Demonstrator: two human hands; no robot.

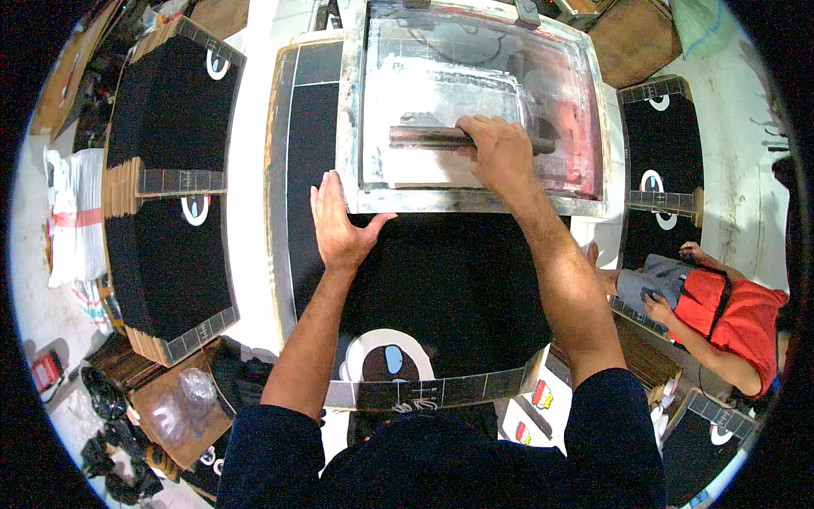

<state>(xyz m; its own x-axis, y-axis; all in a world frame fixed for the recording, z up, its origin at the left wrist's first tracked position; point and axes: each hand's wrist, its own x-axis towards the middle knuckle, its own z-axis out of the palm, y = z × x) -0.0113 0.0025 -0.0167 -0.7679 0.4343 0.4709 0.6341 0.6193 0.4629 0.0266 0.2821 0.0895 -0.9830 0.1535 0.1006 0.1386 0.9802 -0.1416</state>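
A silk-screen frame (475,202) lies over black fabric (458,271) on a long board in front of me. Its mesh is smeared with white, grey and some red at the right side. My right hand (500,157) is closed round the handle of a squeegee (424,137), which lies crosswise on the mesh. My left hand (343,225) rests at the frame's near left corner, fingers stretched out and thumb spread along the near edge. Closer to me, a white, black and blue eye print (392,360) shows on the fabric, above a grey marked strip (373,395).
Boards with black fabric and eye prints (170,254) stand stacked at the left; a similar row (661,153) runs along the right. A person in a red top (738,322) sits at the right. White sacks (78,216) and plastic bags (119,458) lie at the far left.
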